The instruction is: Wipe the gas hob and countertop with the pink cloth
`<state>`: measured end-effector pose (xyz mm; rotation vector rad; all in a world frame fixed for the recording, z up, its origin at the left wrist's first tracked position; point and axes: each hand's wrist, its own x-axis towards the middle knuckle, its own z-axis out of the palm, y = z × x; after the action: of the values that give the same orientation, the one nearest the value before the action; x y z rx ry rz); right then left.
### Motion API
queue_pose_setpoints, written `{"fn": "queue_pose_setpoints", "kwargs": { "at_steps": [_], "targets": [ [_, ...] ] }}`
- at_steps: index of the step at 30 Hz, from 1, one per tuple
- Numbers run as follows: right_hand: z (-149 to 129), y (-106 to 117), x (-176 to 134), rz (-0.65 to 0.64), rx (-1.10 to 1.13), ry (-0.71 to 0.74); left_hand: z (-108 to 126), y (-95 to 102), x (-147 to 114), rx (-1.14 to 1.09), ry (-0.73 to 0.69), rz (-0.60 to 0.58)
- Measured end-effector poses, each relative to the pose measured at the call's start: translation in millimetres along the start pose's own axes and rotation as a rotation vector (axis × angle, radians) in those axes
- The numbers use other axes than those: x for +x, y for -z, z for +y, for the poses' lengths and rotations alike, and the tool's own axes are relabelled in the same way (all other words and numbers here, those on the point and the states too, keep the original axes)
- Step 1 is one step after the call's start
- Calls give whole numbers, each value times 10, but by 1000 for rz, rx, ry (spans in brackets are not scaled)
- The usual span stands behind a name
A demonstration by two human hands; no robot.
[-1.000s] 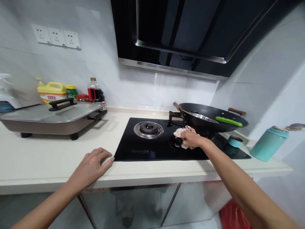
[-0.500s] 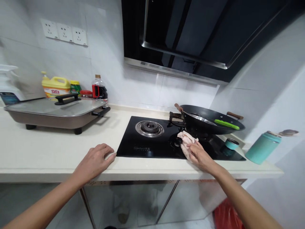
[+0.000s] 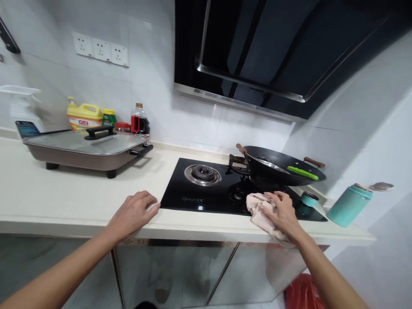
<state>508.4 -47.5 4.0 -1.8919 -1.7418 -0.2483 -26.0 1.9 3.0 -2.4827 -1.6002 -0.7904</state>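
Grips a crumpled, pale-pink cloth (image 3: 261, 211) in the right hand (image 3: 283, 212) with thumb and fingers bent over the folds, probably bunching it for a firmer hold. Spreads it across the front edge of the flat, black glass hob (image 3: 222, 206) onto the cream countertop (image 3: 206, 221), in front of the wide, black metal wok (image 3: 272, 175). Rests the left hand (image 3: 137, 212), loosely bent around nothing visible, beside the hob's front left corner, probably for support. Cannot tell there between touching the glass and stopping just short. Cannot see the cloth's underside, nor the burner under the wok. Cannot trace the bright green handle (image 3: 302, 173) back to the shiny metal piece (image 3: 273, 165) inside. Loses both forearms at the bottom edge.
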Motion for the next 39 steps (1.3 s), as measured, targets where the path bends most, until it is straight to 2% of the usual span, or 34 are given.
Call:
{"fn": "queue_pose_setpoints", "kwargs": {
  "at_steps": [3, 4, 6, 10, 13, 16, 19, 22, 24, 26, 28, 30, 32, 34, 39],
  "targets": [
    [-125, -140, 52, -213, -91, -66, -3, 0, 3, -5, -4, 10],
    [-186, -159, 38, -250, -115, -82, -8, -5, 6, -6, 0, 12],
    [-347, -166, -32, -252, -160, -67, -22, -20, 15, -5, 9, 12],
    [-808, -165, -241, -211, -133, 135, -51, -49, 32, 2, 10, 9],
    [-1141, -188, -352, -204, -16, 284, -81, -66, 40, 17, -5, 17],
    [-1271, -164, -412, -230, 170, 356, -105, -78, 40, 24, -17, 31],
    [-1091, -66, -430, -269, 362, 331, -96, -76, 33, 5, -6, 37],
    [-613, 46, -348, -157, 385, 202, -66, -64, 29, -15, 5, 37],
    [-213, 83, -241, -40, 280, 51, -53, -60, 29, -16, 9, 39],
    [146, 75, -139, 25, 99, -164, -50, -67, 27, -12, 18, 37],
    [371, 30, -80, -10, -98, -349, -52, -81, 21, -3, 25, 31],
    [406, -35, -74, -88, -242, -413, -47, -91, 13, 12, 19, 26],
    [249, -102, -113, -136, -312, -374, -32, -92, 7, 24, 14, 23],
    [-56, -163, -174, -144, -338, -306, -12, -81, 5, 19, 21, 17],
    [-1124, -321, -232, -196, -310, -131, 23, -52, -10, -36, 34, 11]
  ]
}}
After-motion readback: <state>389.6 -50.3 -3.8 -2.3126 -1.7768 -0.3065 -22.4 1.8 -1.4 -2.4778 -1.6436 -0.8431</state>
